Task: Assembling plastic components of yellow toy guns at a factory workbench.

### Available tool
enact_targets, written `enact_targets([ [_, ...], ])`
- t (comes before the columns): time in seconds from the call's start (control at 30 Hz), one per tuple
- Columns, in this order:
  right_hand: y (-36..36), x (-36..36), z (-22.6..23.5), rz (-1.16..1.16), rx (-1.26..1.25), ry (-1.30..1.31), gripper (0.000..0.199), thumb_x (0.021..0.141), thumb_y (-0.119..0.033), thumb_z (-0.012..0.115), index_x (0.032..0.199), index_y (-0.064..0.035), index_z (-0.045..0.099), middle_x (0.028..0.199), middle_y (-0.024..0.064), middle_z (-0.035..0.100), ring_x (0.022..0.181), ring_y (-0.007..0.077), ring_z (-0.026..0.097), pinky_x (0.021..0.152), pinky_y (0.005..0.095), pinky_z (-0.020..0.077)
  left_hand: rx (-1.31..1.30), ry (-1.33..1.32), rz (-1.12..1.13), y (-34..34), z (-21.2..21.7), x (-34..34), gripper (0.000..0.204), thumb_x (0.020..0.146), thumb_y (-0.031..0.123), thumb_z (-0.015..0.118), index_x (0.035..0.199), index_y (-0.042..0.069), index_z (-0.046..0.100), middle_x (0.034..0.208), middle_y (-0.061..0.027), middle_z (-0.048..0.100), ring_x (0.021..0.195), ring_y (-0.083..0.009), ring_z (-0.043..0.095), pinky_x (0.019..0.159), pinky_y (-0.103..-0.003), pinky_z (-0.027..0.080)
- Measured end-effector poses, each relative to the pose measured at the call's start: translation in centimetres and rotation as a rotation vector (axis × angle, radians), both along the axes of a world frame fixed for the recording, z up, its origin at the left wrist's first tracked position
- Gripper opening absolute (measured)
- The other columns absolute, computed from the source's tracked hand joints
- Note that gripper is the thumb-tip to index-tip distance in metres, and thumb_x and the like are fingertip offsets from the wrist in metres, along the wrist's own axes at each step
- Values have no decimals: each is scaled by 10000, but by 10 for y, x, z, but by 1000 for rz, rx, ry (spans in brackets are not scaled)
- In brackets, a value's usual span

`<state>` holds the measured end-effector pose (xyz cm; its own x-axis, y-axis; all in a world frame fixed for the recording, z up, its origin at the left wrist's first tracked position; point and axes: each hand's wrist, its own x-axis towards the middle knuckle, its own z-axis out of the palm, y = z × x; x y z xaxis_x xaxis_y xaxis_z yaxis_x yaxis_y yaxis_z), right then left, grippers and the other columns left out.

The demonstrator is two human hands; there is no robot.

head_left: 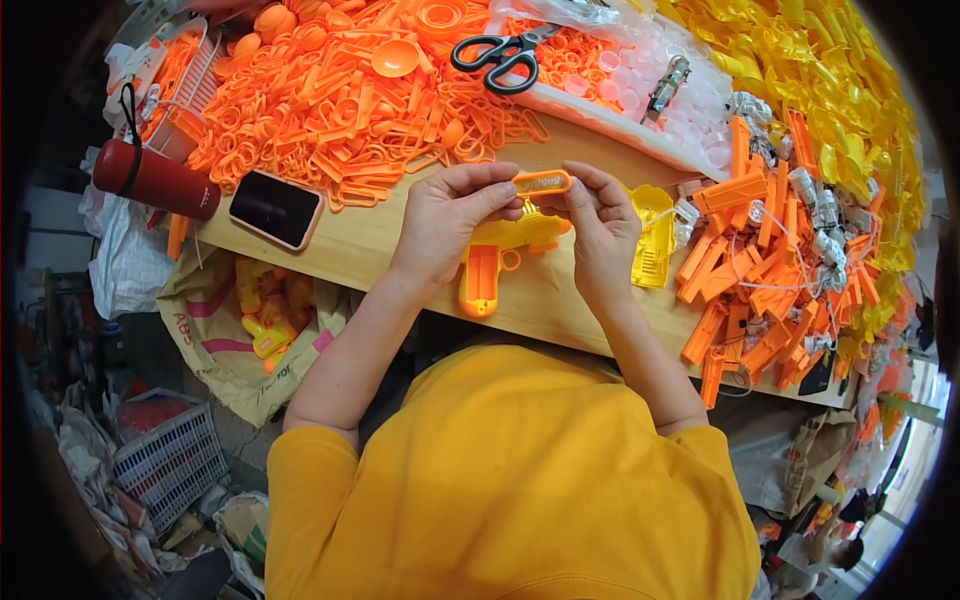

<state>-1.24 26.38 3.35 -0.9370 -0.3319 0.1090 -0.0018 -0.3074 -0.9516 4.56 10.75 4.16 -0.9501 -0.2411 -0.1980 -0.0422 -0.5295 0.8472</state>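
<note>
Now, at frame centre, my left hand (447, 215) and right hand (598, 230) pinch one small orange oval piece (541, 182) above the half-built yellow-and-orange toy pistol (500, 258) on the counter (350, 245), not yet fitted, heaps of parts unassembled.

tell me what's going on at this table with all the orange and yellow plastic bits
A person in a yellow shirt holds a small orange oval plastic piece between the fingertips of the left hand and right hand, just above a yellow and orange plastic toy gun body lying on the wooden table. Heaps of orange plastic rings and strips, black-handled scissors and a dark phone lie around it.
</note>
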Motion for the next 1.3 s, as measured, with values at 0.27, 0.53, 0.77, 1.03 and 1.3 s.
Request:
enact_targets([
  [0.27, 4, 1, 1, 17, 77, 48, 238, 974, -108, 521, 1155, 35, 578, 1007, 108, 675, 875, 167, 681, 802, 294, 551, -46, 8, 24, 1, -1, 0, 199, 875, 15, 646, 1065, -42, 652, 892, -87, 680, 764, -128, 661, 724, -238, 560],
  [0.53, 8, 0, 3, 44, 80, 33, 270, 980, -117, 491, 1183, 41, 573, 1033, 117, 667, 908, 182, 680, 838, 308, 545, -80, 41, 8, 1, -2, 1, 191, 872, 18, 652, 1056, -31, 655, 877, -79, 677, 754, -118, 655, 715, -235, 553],
  [0.77, 7, -3, 4, -13, 54, -14, 248, 927, -73, 591, 1158, 17, 592, 1015, 97, 660, 876, 155, 669, 791, 284, 548, -113, 104, 2, 2, -5, 1, 187, 874, 16, 651, 1057, -22, 657, 852, -64, 669, 749, -108, 645, 713, -233, 547],
  [1.03, 17, -11, 3, 34, -243, -440, 283, 864, -14, 659, 1125, -35, 552, 975, 79, 661, 831, 132, 645, 742, 254, 534, -15, 99, 10, 8, -2, 3, 194, 891, 28, 634, 1079, -19, 619, 912, -76, 661, 803, -137, 660, 733, -256, 559],
  [1.3, 11, 5, 2, -178, 166, 849, 437, 760, 136, 691, 1135, -19, 527, 969, 106, 675, 810, 157, 609, 656, 237, 467, 514, 13, -127, 31, 10, 15, 220, 931, 131, 614, 1113, 13, 569, 1032, -99, 648, 942, -185, 654, 842, -344, 554],
])
